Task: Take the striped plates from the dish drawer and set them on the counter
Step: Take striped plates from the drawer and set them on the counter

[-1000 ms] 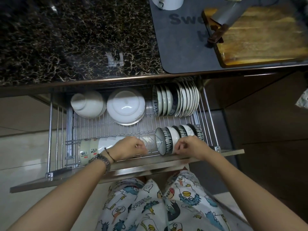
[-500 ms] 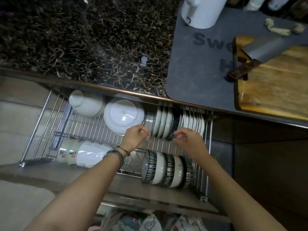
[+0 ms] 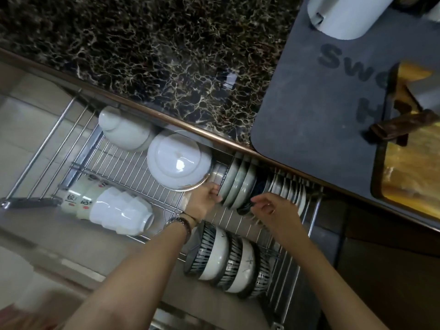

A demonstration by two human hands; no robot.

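while both bare arms reach down into the pulled-out dish drawer [image 3: 78, 148], the left hand [image 3: 204, 202] sits at the left end of the row of striped plates [image 3: 240, 186], which stand on edge in the wire rack at the back right, half tucked under the counter [image 3: 142, 44] lip. its fingers curl in against the outermost plate's rim; whether they truly pinch it i cannot tell, the view is blurred there. the right hand [image 3: 276, 210] hovers at the other side of that group, fingers loosely apart and bent, tips close to a dark dish at the plates' lower edge, not clearly gripping anything. further right in the same rack stand thinner white plates [image 3: 295, 196]. nearer the drawer front lies a row of striped bowls [image 3: 226, 260] on their sides, just below the wrists. to the left are stacked white cups [image 3: 119, 211], a white lid [image 3: 178, 160] and a white pot [image 3: 123, 132]. up on the counter rest a grey mat [image 3: 316, 120], a wooden cutting board [image 3: 409, 177] and a white jug [image 3: 342, 15].
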